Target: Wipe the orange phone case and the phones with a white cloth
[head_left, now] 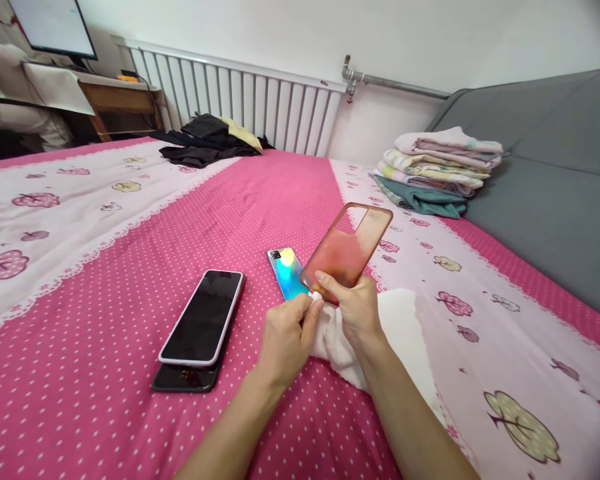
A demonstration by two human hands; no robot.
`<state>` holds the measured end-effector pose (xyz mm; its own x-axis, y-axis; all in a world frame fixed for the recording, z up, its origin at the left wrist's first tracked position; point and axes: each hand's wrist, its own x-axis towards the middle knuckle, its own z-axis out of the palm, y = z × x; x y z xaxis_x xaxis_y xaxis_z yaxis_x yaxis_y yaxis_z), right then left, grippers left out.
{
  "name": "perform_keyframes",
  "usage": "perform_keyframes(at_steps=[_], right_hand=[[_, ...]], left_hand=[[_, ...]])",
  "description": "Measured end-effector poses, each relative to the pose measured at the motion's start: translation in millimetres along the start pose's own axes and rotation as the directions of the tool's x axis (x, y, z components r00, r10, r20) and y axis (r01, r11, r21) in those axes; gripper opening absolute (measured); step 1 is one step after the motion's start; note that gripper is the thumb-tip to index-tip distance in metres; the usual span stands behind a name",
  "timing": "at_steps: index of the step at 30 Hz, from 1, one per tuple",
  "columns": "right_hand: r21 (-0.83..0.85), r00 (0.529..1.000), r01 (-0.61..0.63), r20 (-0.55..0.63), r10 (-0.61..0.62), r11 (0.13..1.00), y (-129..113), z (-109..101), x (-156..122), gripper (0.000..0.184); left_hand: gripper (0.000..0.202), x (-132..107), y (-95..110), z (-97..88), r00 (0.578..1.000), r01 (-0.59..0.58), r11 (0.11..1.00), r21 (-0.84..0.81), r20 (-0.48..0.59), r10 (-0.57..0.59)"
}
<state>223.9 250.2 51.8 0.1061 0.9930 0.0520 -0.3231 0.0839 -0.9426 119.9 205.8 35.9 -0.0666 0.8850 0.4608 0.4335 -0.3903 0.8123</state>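
A clear, brownish phone case (350, 243) with a camera cutout is tilted up in my right hand (355, 307), thumb across its lower part. At the case's lower corner, my left hand (287, 333) pinches a bit of white cloth (400, 320). The rest of this cloth hangs below my hands and spreads over the bed to the right. Behind my hands a shiny blue phone (286, 273) lies back up, its lower end hidden. To the left, a phone with a white rim (203, 320) rests on top of a dark phone (185, 378).
The bed has a pink dotted cover (105, 373). Folded cloths (440, 160) are stacked by the grey headboard (545, 140). Dark clothes (205, 140) lie near the radiator (240, 93). A person (10, 100) sits at a desk (110, 97) with a monitor (55, 27).
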Motion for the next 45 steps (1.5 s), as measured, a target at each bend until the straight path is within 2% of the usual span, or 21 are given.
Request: perform_keyframes(at_steps=[5, 9, 11, 13, 15, 17, 19, 20, 23, 26, 31, 33, 37, 39, 41, 45], right_hand=[[0.007, 1.0, 0.008, 0.021, -0.009, 1.0, -4, -3, 2, 0.021], [0.019, 0.998, 0.003, 0.065, -0.004, 1.0, -7, -4, 2, 0.02], [-0.038, 0.996, -0.001, 0.087, 0.004, 0.999, -5, -5, 3, 0.022], [-0.159, 0.993, 0.037, 0.119, -0.018, 0.987, -2, -5, 3, 0.023], [-0.269, 0.975, 0.127, 0.209, -0.071, 0.955, 3, -3, -1, 0.02], [-0.306, 0.928, 0.221, 0.357, -0.103, 0.926, 7, 1, -8, 0.018], [-0.307, 0.866, 0.267, 0.492, -0.088, 0.914, 10, 7, -16, 0.024], [-0.307, 0.836, 0.269, 0.546, -0.062, 0.913, 11, 9, -19, 0.028], [-0.312, 0.761, 0.29, 0.648, -0.02, 0.905, 11, 13, -24, 0.042], [-0.346, 0.752, 0.414, 0.652, -0.101, 0.842, 10, 14, -24, 0.049], [-0.43, 0.726, 0.565, 0.665, -0.177, 0.704, 11, 15, -25, 0.051], [-0.46, 0.726, 0.596, 0.659, -0.197, 0.658, 12, 15, -27, 0.049], [-0.511, 0.776, 0.584, 0.58, -0.249, 0.631, 12, 17, -31, 0.039], [-0.539, 0.808, 0.554, 0.532, -0.253, 0.635, 10, 17, -31, 0.027], [-0.555, 0.83, 0.528, 0.499, -0.251, 0.643, 8, 17, -31, 0.021], [-0.532, 0.846, 0.502, 0.465, -0.26, 0.682, 2, 14, -30, 0.023]], left_hand=[[0.036, -2, 3, 2.6, 0.999, -0.032, 0.999, 0.011, 0.039, 0.032], [0.035, -1, -1, -1.7, 0.999, -0.007, 0.999, 0.048, 0.046, 0.005], [0.027, 1, -4, -6.7, 1.0, 0.02, 0.997, 0.079, -0.019, -0.018], [0.025, 3, -7, -11.0, 0.989, 0.064, 0.997, 0.036, -0.134, -0.059], [0.047, 6, -8, -12.2, 0.976, 0.113, 0.985, -0.128, -0.174, -0.134], [0.067, 7, -7, -10.2, 0.973, 0.184, 0.918, -0.351, -0.069, -0.222], [0.071, 8, -5, -7.6, 0.953, 0.28, 0.808, -0.519, 0.05, -0.299], [0.067, 9, -5, -7.3, 0.938, 0.322, 0.753, -0.573, 0.082, -0.338], [0.046, 12, -5, -12.3, 0.902, 0.351, 0.614, -0.707, 0.08, -0.424], [0.037, 17, -7, -22.0, 0.878, 0.368, 0.495, -0.787, 0.119, -0.464], [0.035, 19, -10, -28.5, 0.835, 0.358, 0.377, -0.854, 0.113, -0.538], [0.04, 19, -11, -27.1, 0.851, 0.36, 0.419, -0.833, 0.11, -0.513], [0.044, 17, -10, -22.8, 0.924, 0.287, 0.693, -0.662, 0.001, -0.382], [0.042, 16, -9, -21.7, 0.95, 0.24, 0.76, -0.604, -0.017, -0.313], [0.037, 15, -7, -21.5, 0.949, 0.252, 0.756, -0.604, 0.002, -0.314], [0.033, 14, -7, -21.6, 0.908, 0.336, 0.643, -0.689, 0.056, -0.414]])
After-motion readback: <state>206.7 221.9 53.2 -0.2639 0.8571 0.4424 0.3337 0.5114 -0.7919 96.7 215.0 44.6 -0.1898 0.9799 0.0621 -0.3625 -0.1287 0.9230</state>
